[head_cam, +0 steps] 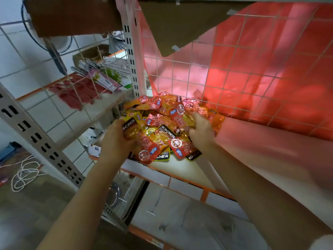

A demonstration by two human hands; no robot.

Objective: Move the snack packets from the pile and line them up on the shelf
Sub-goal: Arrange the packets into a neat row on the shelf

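A pale shelf board with an orange front edge (182, 173) sits in a white slotted-metal rack, backed by a white wire grid (234, 73) over red sheeting, in a white-tiled room. The heap of glossy orange-and-red snack packets (167, 121) lies at the board's back left corner. The left hand (115, 139) grips a packet at the heap's left edge; the right hand (201, 130) curls into packets on its right. A coiled white cord (25, 173) lies on the floor, left.
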